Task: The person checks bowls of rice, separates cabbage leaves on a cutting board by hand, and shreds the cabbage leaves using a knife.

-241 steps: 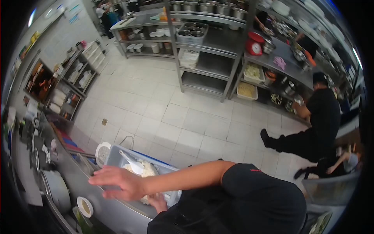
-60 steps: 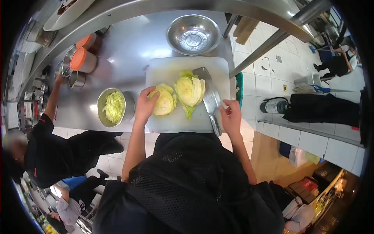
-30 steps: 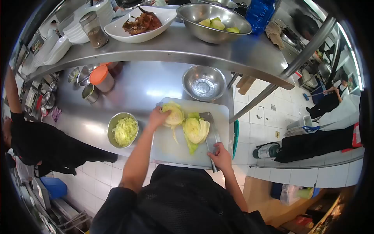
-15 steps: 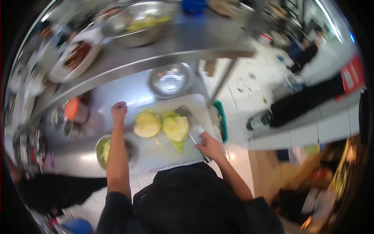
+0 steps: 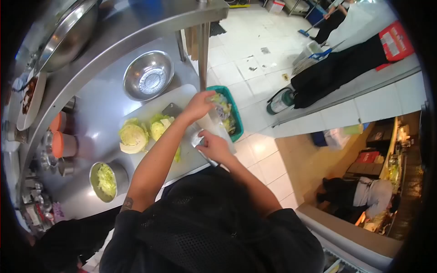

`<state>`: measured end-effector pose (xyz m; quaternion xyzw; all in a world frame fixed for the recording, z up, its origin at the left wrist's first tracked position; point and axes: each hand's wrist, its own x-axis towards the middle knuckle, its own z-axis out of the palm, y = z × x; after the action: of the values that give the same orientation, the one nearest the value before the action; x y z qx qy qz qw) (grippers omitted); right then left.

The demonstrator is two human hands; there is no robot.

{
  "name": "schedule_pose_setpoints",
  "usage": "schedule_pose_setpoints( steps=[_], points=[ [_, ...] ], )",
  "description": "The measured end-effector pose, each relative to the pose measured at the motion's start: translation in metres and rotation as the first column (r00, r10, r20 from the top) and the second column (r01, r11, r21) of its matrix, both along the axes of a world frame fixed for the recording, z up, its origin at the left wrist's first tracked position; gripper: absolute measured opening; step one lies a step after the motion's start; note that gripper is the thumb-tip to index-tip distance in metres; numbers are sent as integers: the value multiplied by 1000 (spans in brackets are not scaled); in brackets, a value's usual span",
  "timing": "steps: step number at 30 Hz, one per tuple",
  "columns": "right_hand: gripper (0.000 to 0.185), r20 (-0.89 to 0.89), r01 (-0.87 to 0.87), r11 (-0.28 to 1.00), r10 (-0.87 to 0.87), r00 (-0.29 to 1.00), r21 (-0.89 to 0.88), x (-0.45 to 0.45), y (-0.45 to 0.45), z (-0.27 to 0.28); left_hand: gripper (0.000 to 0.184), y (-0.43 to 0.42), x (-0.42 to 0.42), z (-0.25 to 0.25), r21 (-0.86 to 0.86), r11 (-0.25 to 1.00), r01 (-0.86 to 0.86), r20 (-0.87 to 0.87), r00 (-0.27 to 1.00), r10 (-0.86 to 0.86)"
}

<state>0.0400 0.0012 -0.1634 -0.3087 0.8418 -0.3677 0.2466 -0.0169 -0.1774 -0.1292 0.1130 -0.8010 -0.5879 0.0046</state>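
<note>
My left hand (image 5: 200, 105) reaches across the white cutting board (image 5: 141, 111) to the near rim of a green bin (image 5: 232, 107) full of vegetable scraps. Its fingers point down and are partly hidden. Lower on the board, my right hand (image 5: 214, 146) has curled fingers beside a shiny metal piece (image 5: 197, 138); what lies inside the grip is unclear. A knife blade (image 5: 207, 159) shows just below that hand. Two cut pieces of cabbage, a left one (image 5: 134, 135) and a right one (image 5: 158, 129), rest on the board. Part of a wide metal blade (image 5: 172, 110) shows behind my left forearm.
Shredded cabbage (image 5: 107, 179) fills a metal pot (image 5: 94, 175) at left. An empty steel bowl (image 5: 134, 75) stands behind the board. Orange-lidded containers (image 5: 63, 144) line the left side. A steel shelf (image 5: 114, 43) overhangs the table. People stand farther off at right.
My left hand has swung right, from the table left of the cabbage over to the green bin. The view has turned, shifting the board and cabbage leftward. My right hand stays near the board's right edge.
</note>
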Motion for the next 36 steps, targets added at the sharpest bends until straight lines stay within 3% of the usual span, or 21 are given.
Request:
schedule_pose_setpoints(
  steps=[1,3,5,7,9,11,14,15,17,18,21,28,30,36],
  points=[
    [43,33,14,1000,-13,999,-21,1,-1,0,49,-5,6,6,-21,1000,14,33,999,-13],
    [41,18,-12,1000,11,1000,12,-4,1,0,45,-10,10,13,127,971,-204,120,974,190],
    [40,30,-5,999,6,1000,-33,-4,3,-2,38,-20,12,15,226,942,-248,133,966,222],
    [45,-14,-41,999,41,999,-10,-5,1,-4,27,-32,29,32,279,901,-334,-20,936,353],
    [49,-15,-78,997,78,997,11,-5,1,1,24,-56,62,36,257,880,-400,-31,907,421],
    [52,-13,-108,994,108,994,23,-3,1,9,23,-85,104,20,-26,796,-605,-138,790,597],
    [61,-86,-154,987,158,984,54,1,-1,9,32,-91,164,5,-205,671,-713,-74,695,715],
    [61,-83,-164,985,168,982,53,4,-2,8,32,-85,172,0,-208,664,-719,-73,688,722],
    [63,-186,-194,978,204,961,73,7,-3,8,50,-69,179,-8,-397,744,-538,-73,826,559],
    [63,-190,-212,974,224,956,82,8,-3,9,69,-66,181,-10,-479,770,-422,-39,886,462],
    [61,-208,-236,964,258,944,125,5,-6,11,79,-63,179,-6,-417,839,-350,34,916,399],
    [55,-240,-164,985,174,955,60,12,-8,2,78,-40,177,7,-549,783,-293,108,904,414],
    [54,-257,-136,990,140,956,32,14,-6,0,66,-31,178,5,-599,698,-392,-83,898,433],
    [49,-301,-51,998,62,952,45,18,-7,-3,62,-38,189,13,-401,849,-345,49,917,396]
  ],
)
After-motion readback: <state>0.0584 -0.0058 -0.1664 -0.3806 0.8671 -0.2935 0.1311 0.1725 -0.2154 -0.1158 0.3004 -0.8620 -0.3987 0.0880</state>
